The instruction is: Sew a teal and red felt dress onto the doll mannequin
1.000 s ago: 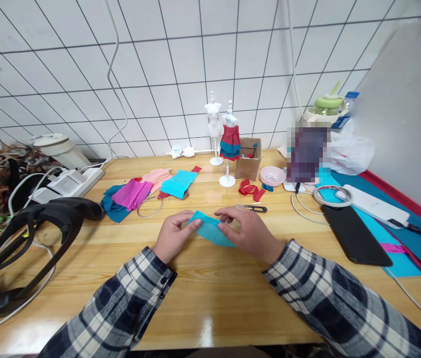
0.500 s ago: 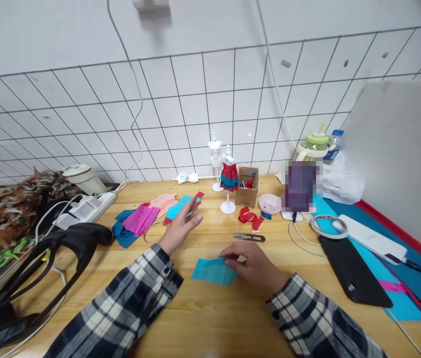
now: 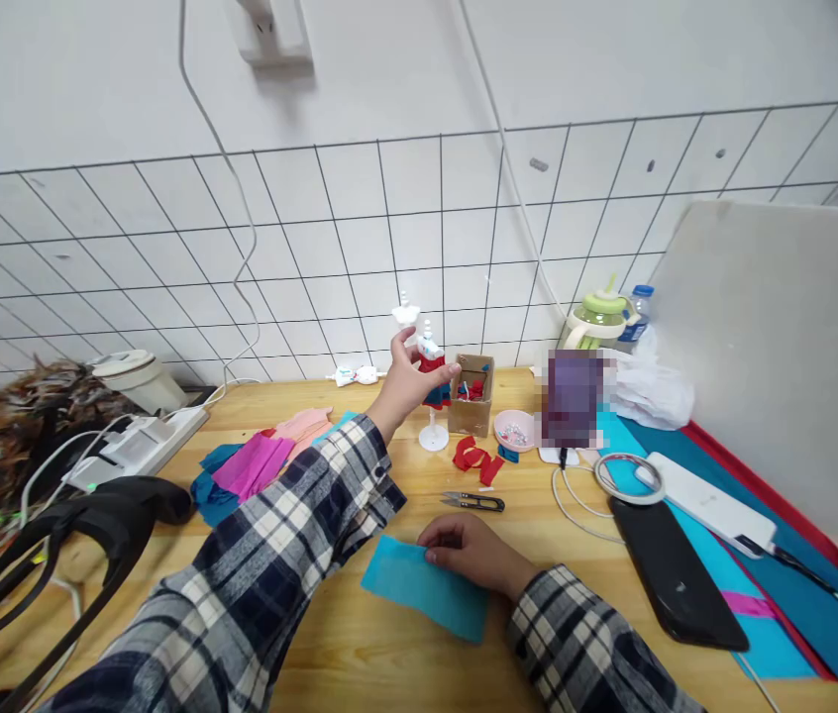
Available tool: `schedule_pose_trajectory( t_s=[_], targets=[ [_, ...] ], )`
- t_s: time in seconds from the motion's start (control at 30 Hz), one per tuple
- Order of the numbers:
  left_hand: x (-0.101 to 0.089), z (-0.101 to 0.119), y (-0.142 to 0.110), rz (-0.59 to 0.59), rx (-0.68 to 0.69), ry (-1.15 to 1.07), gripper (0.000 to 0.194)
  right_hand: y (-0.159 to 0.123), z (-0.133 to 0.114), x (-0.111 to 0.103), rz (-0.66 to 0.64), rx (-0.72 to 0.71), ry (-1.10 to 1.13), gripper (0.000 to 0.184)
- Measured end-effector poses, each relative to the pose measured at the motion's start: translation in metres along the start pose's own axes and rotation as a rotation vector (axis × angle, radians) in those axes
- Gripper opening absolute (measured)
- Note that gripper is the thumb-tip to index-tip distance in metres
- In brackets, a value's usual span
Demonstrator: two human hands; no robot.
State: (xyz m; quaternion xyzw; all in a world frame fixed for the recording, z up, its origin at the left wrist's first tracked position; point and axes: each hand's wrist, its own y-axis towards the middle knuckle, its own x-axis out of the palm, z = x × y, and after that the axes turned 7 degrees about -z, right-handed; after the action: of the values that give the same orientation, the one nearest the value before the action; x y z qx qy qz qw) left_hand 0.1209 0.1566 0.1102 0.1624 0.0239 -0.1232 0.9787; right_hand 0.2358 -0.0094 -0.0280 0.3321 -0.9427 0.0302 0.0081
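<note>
- Fingers of the left hand (image 3: 410, 374) are curled around the small dressed mannequin (image 3: 432, 381), thumb on the near side, at the height of its red and blue dress.
- Mannequin stands upright on its round white foot on the wooden table (image 3: 360, 654), just in front of a bare white mannequin (image 3: 405, 315) and beside a small cardboard box (image 3: 471, 393).
- Right hand (image 3: 470, 551) lies flat, fingers together, pressing on the blue cloth piece (image 3: 419, 586), which lies on the table near the front edge.
- Small scissors (image 3: 473, 502) lie just beyond that hand; red scraps (image 3: 472, 456) and a pink bowl (image 3: 514, 431) lie farther back.
- Pink, magenta and blue cloth pieces (image 3: 252, 463) are piled to the left, well apart from both hands.
- Black phone (image 3: 676, 586) lies to the right.
</note>
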Motion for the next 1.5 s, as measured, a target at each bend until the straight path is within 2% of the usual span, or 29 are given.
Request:
schedule_pose_trajectory(
  t_s=[0.07, 0.13, 0.2, 0.3, 0.37, 0.47, 0.53, 0.63, 0.77, 0.87, 1.0, 1.07, 1.13, 1.23, 1.3, 1.33, 1.4, 1.43, 1.5],
  targets=[
    [0.009, 0.001, 0.0, 0.09, -0.018, 0.04, 0.077, 0.002, 0.0, -0.002, 0.001, 0.0, 0.037, 0.02],
    [0.01, 0.005, -0.002, 0.098, -0.019, 0.017, 0.059, 0.003, 0.001, -0.003, 0.002, 0.006, 0.045, 0.019],
    [0.003, 0.01, -0.009, 0.087, 0.012, -0.076, 0.053, 0.002, 0.002, -0.004, 0.002, 0.021, 0.044, 0.018],
    [-0.023, 0.021, -0.029, 0.056, 0.068, -0.229, 0.055, -0.001, 0.0, -0.002, -0.038, 0.023, 0.057, 0.016],
    [-0.046, 0.03, -0.05, -0.031, 0.079, -0.264, 0.05, -0.005, -0.005, 0.003, -0.093, -0.039, 0.05, 0.013],
    [-0.074, 0.043, -0.088, -0.06, 0.047, -0.3, 0.052, -0.011, -0.025, 0.012, -0.148, -0.155, -0.047, 0.008],
    [-0.084, 0.048, -0.112, -0.048, 0.003, -0.316, 0.061, -0.016, -0.047, 0.017, -0.163, -0.152, -0.119, 0.014],
    [-0.085, 0.051, -0.142, -0.047, -0.068, -0.283, 0.072, -0.022, -0.09, 0.021, -0.113, -0.211, -0.276, 0.018],
    [-0.079, 0.052, -0.162, -0.115, -0.055, -0.172, 0.067, -0.025, -0.14, 0.03, -0.139, -0.271, -0.532, 0.023],
    [-0.077, 0.053, -0.165, -0.174, -0.025, -0.103, 0.061, -0.02, -0.144, 0.042, -0.177, -0.262, -0.779, 0.022],
    [-0.077, 0.056, -0.165, -0.213, -0.037, -0.014, 0.072, -0.018, -0.122, 0.062, -0.068, -0.249, -1.14, 0.015],
    [-0.077, 0.056, -0.166, -0.16, -0.013, 0.086, 0.079, -0.024, -0.113, 0.067, -0.026, -0.243, -1.146, 0.012],
    [-0.078, 0.055, -0.174, -0.029, 0.049, 0.168, 0.076, -0.036, -0.108, 0.069, 0.029, -0.235, -1.079, 0.01],
    [-0.079, 0.048, -0.199, 0.291, 0.21, 0.159, 0.051, -0.056, -0.107, 0.068, 0.12, -0.278, -1.054, 0.012],
    [-0.079, 0.044, -0.225, 0.538, 0.362, 0.122, 0.03, -0.066, -0.107, 0.069, 0.096, -0.354, -1.049, 0.013],
    [-0.079, 0.043, -0.238, 0.515, 0.394, 0.096, 0.019, -0.07, -0.107, 0.069, 0.087, -0.379, -1.039, 0.012],
    [-0.079, 0.046, -0.262, 0.176, 0.254, 0.102, 0.018, -0.073, -0.107, 0.07, 0.133, -0.355, -1.042, 0.012],
    [-0.078, 0.05, -0.27, 0.059, 0.196, 0.1, 0.028, -0.073, -0.107, 0.071, 0.178, -0.315, -1.067, 0.012],
    [-0.074, 0.06, -0.28, -0.143, 0.055, 0.097, 0.061, -0.07, -0.107, 0.072, 0.22, -0.256, -1.163, 0.014]
  ],
)
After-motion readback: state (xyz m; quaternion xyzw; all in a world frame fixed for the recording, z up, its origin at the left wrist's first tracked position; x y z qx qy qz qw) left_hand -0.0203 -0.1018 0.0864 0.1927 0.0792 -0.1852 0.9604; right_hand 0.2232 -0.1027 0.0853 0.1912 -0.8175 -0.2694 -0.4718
